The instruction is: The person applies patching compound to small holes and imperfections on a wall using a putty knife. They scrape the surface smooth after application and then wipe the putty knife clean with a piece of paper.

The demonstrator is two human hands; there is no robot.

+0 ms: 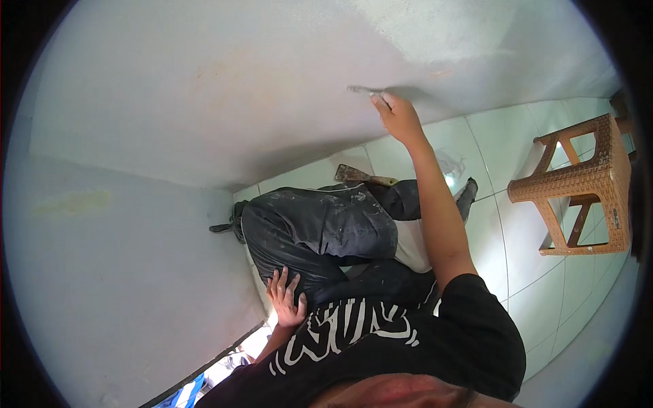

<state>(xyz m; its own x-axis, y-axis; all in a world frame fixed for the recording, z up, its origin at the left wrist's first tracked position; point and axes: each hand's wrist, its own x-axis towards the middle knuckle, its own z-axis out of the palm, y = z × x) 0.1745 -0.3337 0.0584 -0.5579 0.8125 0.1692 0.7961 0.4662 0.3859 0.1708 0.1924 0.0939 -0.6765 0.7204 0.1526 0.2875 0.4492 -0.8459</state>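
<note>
My right hand (398,119) is closed around a slim grey hand tool (362,89), seen nearly edge-on, so its exact kind cannot be made out. The tool's end lies at or very close to the pale wall (272,68), low down above the floor. Resting on my dark, dust-marked trousers (292,224), my left hand (286,299) has its fingers spread and holds nothing. Beyond my legs a scraper (352,173) with a wide, stained blade and a yellowish handle lies on the tiles, partly behind the trousers.
A brown woven-pattern plastic stool (578,183) stands on the white tiled floor (524,272) to the right. A second wall (136,272) meets the first at a corner on the left. Blue and white items (187,394) show through an opening at lower left.
</note>
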